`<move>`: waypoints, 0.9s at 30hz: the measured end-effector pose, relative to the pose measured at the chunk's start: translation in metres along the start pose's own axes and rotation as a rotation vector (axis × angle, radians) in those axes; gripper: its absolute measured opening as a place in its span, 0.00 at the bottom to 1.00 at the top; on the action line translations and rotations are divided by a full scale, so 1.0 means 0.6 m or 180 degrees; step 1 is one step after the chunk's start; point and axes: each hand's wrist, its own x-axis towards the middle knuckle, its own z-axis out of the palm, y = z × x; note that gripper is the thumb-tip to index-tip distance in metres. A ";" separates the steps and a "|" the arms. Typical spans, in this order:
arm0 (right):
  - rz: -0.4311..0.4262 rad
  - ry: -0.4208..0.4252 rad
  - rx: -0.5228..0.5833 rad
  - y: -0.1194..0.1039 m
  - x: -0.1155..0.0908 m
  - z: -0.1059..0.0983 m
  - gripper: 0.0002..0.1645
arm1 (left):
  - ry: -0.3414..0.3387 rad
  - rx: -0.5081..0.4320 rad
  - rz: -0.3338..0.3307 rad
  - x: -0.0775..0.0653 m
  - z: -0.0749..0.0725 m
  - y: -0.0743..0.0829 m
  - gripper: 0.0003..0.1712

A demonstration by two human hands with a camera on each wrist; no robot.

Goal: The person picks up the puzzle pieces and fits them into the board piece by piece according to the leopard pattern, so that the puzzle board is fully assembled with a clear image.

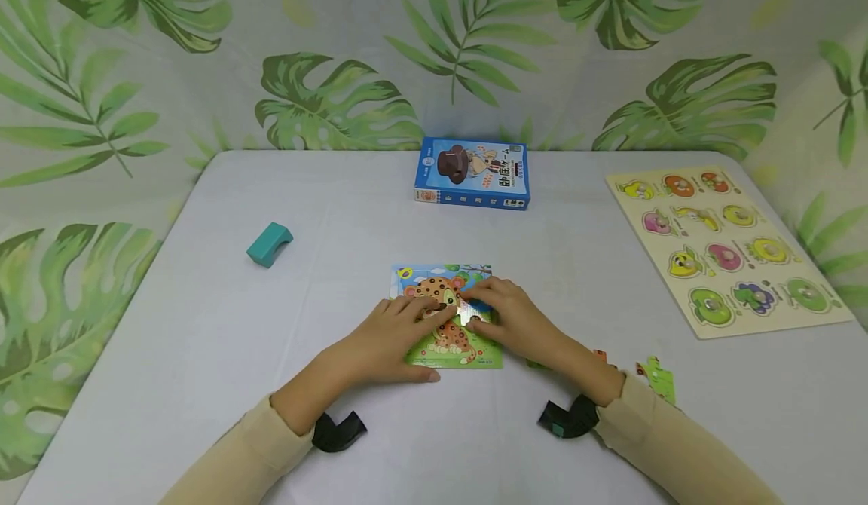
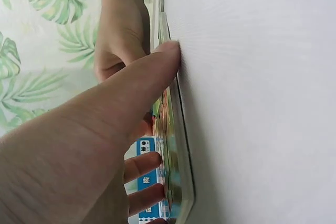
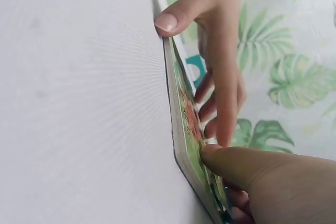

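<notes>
In the head view a square leopard jigsaw puzzle (image 1: 468, 358) lies flat in its board, a glossy bright patch showing right of the leopard's head. My left hand (image 1: 396, 339) reaches over its left part with fingers extended. The left thumb (image 2: 168, 56) is at the board's near edge, in the left wrist view. My right hand (image 1: 518, 320) is on the puzzle's right side, thumb and index finger spread apart. In the right wrist view the right thumb (image 3: 212, 150) presses on the puzzle's surface; the other right fingertips are partly hidden.
Loose puzzle pieces (image 1: 658, 379) lie by the right forearm, some partly covered. A blue game box (image 1: 472, 173) lies at the back and a wooden fruit board (image 1: 728, 252) at the right. At the left is a teal arch block (image 1: 270, 245). Black straps (image 1: 339, 431) hang by the wrists.
</notes>
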 end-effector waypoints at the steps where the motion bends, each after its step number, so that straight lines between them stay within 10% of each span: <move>1: 0.0007 -0.0011 0.0004 0.000 0.001 0.000 0.24 | -0.0025 0.0038 -0.0006 0.002 -0.002 0.001 0.49; 16: 0.0181 -0.0785 -0.0003 0.000 -0.014 -0.025 0.39 | 0.0007 -0.0015 -0.0022 0.010 -0.006 -0.008 0.47; 27: 0.0357 -0.0300 0.0286 -0.007 -0.074 -0.078 0.49 | 0.0204 -0.0731 -0.0272 -0.043 -0.001 -0.040 0.46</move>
